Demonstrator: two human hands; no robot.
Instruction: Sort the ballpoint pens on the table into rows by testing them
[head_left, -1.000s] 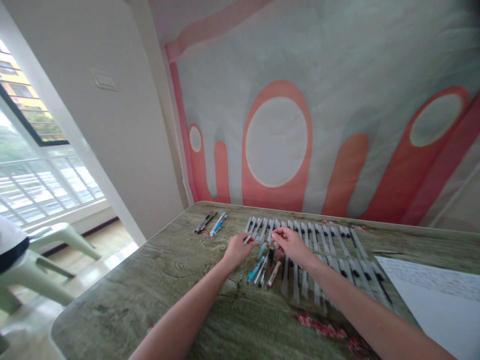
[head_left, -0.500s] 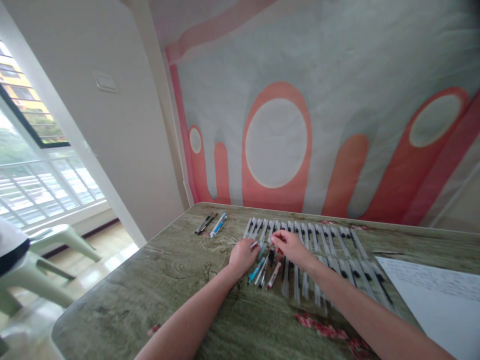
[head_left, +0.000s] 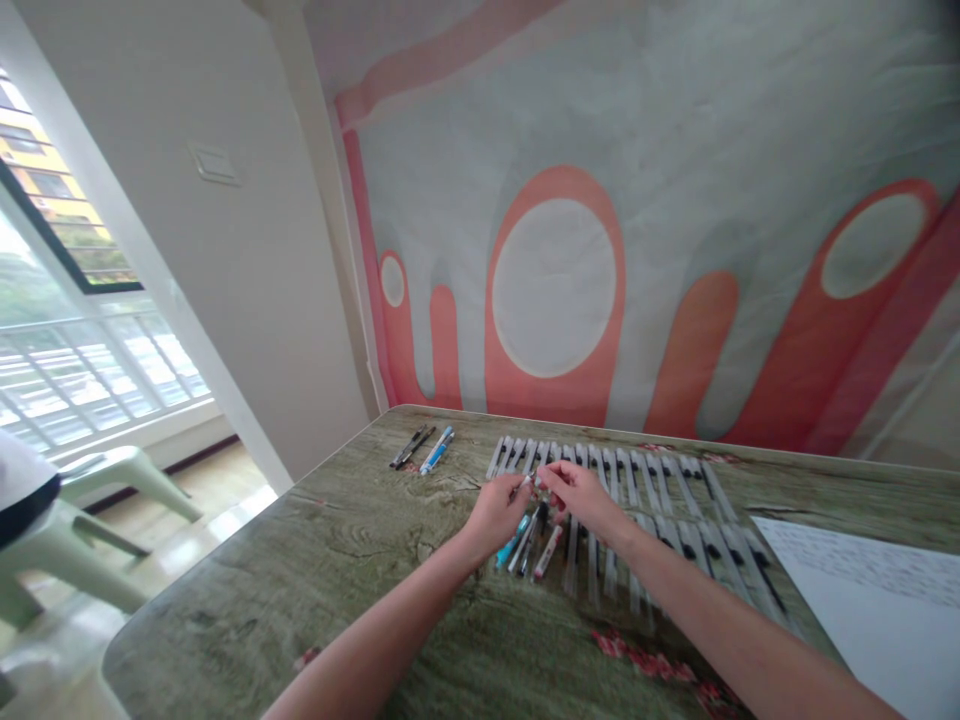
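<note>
My left hand (head_left: 499, 510) is closed around a thin, pale pen (head_left: 531, 480), most of it hidden by the fingers. At the pen's end, the fingertips of my right hand (head_left: 576, 492) are pinched together; the small thing in them, if any, is hidden. The two hands meet above a small pile of loose pens. In that pile lie a turquoise pen (head_left: 512, 543), a black-and-white pen (head_left: 531, 540) and a white-and-red pen (head_left: 548, 553).
Many clear pen tubes (head_left: 619, 475) lie in two rows behind and right of my hands. Blue-and-white pens (head_left: 436, 451) and dark pens (head_left: 411, 447) rest farther left. A written sheet of paper (head_left: 877, 590) covers the table's right side. Green stools (head_left: 124, 480) stand beyond the left edge.
My left hand has moved right and slightly up with the pen, so that it now meets my right hand. The right hand has shifted slightly left.
</note>
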